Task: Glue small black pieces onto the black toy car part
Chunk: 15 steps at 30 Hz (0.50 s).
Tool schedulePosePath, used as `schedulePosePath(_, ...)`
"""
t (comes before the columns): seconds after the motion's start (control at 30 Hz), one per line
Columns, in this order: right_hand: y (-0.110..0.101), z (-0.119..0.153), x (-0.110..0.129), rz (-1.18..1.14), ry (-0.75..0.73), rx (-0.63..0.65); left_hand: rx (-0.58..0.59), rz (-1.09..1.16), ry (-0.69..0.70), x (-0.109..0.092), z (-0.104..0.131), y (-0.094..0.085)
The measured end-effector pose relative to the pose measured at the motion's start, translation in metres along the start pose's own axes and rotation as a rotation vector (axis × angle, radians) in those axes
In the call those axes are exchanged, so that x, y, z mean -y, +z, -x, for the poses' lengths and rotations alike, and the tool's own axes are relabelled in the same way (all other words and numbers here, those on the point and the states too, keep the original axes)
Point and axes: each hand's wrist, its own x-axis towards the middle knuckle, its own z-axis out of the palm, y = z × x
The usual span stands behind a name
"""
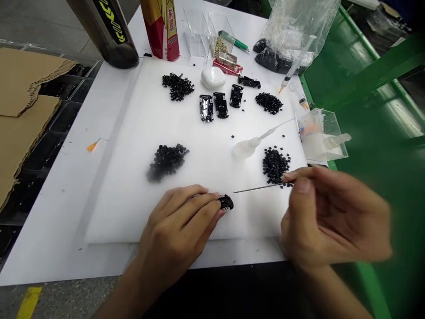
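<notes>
Nearest us is our right hand (335, 230), its thumb and fingertips pinched together on a thin metal rod (257, 189), the remaining fingers loosely curled. The rod reaches left over the white board (122, 212), its tip just beside a small black part (226, 202). We have that part under our left hand (182, 221), whose fingers bend over it near the board's front edge and hide most of it, so we cannot tell its full shape. Beyond the rod we see a pile of black squares (275, 166) and, left of it, a white bottle (244, 148) with a long nozzle. Another black pile (168, 160) sits past our left hand, partly blurred. Farther back, four black toy car bases (221, 105) lie near a glossy white lump (213, 78), and a syringe (297, 66) leans at the right.
</notes>
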Motion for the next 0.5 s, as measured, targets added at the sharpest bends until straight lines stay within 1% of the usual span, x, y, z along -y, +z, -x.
schedulePosePath(0.03,0.0071,0.0039,-0.0012,-0.011,-0.068,0.006,0.0,-0.002,-0.004,-0.0003,0.0002,0.0001)
schedulePosePath(0.07,0.0118,0.0055,-0.0031,-0.02,-0.105,0.033,-0.002,-0.004,-0.01,-0.0007,0.0004,0.0002)
schedulePosePath(0.13,0.0145,0.0048,-0.0066,-0.014,-0.087,0.102,0.002,-0.001,-0.021,-0.0011,0.0004,0.0004)
schedulePosePath(0.2,0.0122,0.0025,-0.0078,0.015,-0.082,0.14,0.007,-0.001,-0.03,-0.0012,0.0,0.0005)
schedulePosePath(0.3,0.0086,0.0012,-0.0069,0.023,-0.1,0.15,0.007,0.001,-0.037,-0.0009,-0.001,0.0004)
schedulePosePath(0.43,0.0111,0.0027,-0.0073,-0.002,-0.12,0.153,0.009,0.007,-0.043,-0.0009,-0.0012,-0.0001)
schedulePosePath(0.5,0.0133,0.0039,-0.0087,0.002,-0.12,0.118,0.007,0.005,-0.046,-0.0011,-0.0007,-0.0005)
